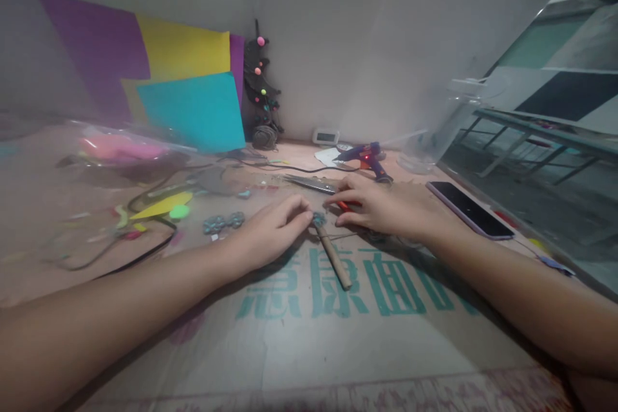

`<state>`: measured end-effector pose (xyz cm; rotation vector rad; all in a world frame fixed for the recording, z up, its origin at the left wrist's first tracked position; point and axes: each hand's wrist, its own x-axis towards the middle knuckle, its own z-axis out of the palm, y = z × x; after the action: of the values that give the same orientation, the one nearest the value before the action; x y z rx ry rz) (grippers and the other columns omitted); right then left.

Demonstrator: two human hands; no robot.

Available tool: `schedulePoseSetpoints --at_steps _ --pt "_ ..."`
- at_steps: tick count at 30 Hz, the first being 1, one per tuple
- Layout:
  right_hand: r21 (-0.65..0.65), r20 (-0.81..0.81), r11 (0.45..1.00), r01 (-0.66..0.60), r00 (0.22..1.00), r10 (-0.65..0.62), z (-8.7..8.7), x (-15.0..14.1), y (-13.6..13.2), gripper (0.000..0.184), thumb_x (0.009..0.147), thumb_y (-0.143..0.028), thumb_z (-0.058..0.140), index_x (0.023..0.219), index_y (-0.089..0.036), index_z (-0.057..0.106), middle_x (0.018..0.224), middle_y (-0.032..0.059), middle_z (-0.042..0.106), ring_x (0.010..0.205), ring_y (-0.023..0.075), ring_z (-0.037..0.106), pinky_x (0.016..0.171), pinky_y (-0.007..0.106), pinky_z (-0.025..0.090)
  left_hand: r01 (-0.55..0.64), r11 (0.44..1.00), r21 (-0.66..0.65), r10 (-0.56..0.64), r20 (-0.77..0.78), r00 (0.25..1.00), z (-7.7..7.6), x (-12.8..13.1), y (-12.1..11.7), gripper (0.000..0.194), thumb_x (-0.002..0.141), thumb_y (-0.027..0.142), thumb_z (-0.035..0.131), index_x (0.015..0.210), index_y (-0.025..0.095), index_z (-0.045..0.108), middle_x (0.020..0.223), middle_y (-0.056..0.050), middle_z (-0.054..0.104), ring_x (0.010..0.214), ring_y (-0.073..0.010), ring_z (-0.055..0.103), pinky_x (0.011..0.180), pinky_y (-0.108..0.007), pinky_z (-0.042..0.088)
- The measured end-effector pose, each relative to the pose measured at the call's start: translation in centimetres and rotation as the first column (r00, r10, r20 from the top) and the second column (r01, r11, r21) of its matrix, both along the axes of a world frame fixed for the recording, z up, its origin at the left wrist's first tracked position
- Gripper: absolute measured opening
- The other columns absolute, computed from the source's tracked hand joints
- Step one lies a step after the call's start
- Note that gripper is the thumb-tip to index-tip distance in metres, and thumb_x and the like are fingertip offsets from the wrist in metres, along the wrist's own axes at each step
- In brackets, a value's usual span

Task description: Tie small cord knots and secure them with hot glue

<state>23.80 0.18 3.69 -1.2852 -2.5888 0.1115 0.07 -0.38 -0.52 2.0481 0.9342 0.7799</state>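
Observation:
Near the middle of the table, my left hand (277, 228) is closed in a pinch, its fingertips at the edge of a small blue-grey knotted piece (318, 219). This piece sits at the far end of a thin wooden stick (335, 259), which slants toward me on the table. My right hand (369, 206) is just right of it, fingers curved and apart over the orange-red handle of the scissors (311, 184). A thin cord passes beside the stick beneath that hand. Another blue-grey knotted piece (223, 223) lies left of my left hand.
A glue gun (364, 158) with a glowing red light lies behind my right hand. At the right edge is a phone (468, 209). Coloured sheets (193, 109) and a dark ornament with pompoms (263, 93) stand at the back. Scraps, a green pompom (179, 212) and cables lie left.

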Motion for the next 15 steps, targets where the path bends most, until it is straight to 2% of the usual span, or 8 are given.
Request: schedulePoseSetpoints --at_steps 4,7,10,12,13,15 --pt "0.063 -0.112 0.998 -0.022 0.993 0.029 -2.7 0.1 1.2 0.014 0.085 -0.032 0.066 0.089 -0.023 0.075 0.095 0.0054 0.061 0.094 0.0199 0.055 0.085 0.035 0.043 -0.007 1.000 0.029 0.008 -0.053 0.999 0.0 0.0 0.2 0.024 0.094 0.040 0.041 0.085 0.022 0.053 0.083 -0.002 0.060 0.083 -0.0200 0.057 0.073 -0.029 0.043" --pt "0.132 -0.138 0.990 -0.058 0.987 0.077 -2.6 -0.3 1.2 0.013 0.086 -0.025 0.063 0.079 -0.019 0.071 0.089 0.0061 0.061 0.091 0.0200 0.055 0.084 0.036 0.042 0.003 0.999 0.049 0.000 -0.056 0.998 -0.1 0.0 0.4 0.024 0.095 0.039 0.040 0.084 0.021 0.052 0.082 -0.002 0.059 0.082 -0.0193 0.056 0.073 -0.029 0.041" --pt "0.098 -0.282 0.995 -0.001 0.959 0.029 -0.2 -0.4 0.5 0.014 0.091 -0.023 0.054 0.085 -0.017 0.066 0.091 0.0067 0.065 0.089 0.0192 0.057 0.082 0.035 0.044 0.005 0.999 0.054 -0.003 -0.049 0.999 -0.2 0.1 0.5 0.024 0.095 0.038 0.040 0.084 0.020 0.052 0.082 -0.001 0.059 0.082 -0.0189 0.056 0.072 -0.028 0.040" --pt "0.038 -0.475 0.998 0.045 0.880 -0.022 2.0 0.0 -0.3 0.017 0.093 -0.029 0.052 0.088 -0.017 0.063 0.088 0.0051 0.067 0.084 0.0172 0.061 0.079 0.033 0.046 0.007 0.999 0.046 -0.004 -0.047 0.999 -0.2 0.1 0.5 0.023 0.095 0.038 0.040 0.085 0.020 0.052 0.083 -0.002 0.059 0.083 -0.0188 0.056 0.072 -0.029 0.040" --pt "0.003 -0.557 1.000 0.026 0.830 -0.019 3.1 0.4 -0.9 0.020 0.094 -0.032 0.051 0.086 -0.018 0.062 0.084 0.0042 0.067 0.080 0.0162 0.062 0.077 0.032 0.048 0.010 0.999 0.042 -0.008 -0.046 0.999 -0.2 0.1 0.5 0.023 0.095 0.038 0.040 0.086 0.020 0.053 0.083 -0.002 0.059 0.083 -0.0188 0.055 0.072 -0.029 0.041" --pt "-0.045 -0.609 0.996 -0.075 0.793 0.033 5.3 1.4 -2.6 0.031 0.096 -0.039 0.048 0.077 -0.019 0.063 0.074 0.0025 0.067 0.073 0.0142 0.063 0.077 0.031 0.050 0.011 0.999 0.035 -0.010 -0.044 0.999 -0.2 0.1 0.6 0.025 0.095 0.039 0.040 0.085 0.019 0.053 0.083 -0.002 0.059 0.083 -0.0188 0.055 0.072 -0.029 0.041"
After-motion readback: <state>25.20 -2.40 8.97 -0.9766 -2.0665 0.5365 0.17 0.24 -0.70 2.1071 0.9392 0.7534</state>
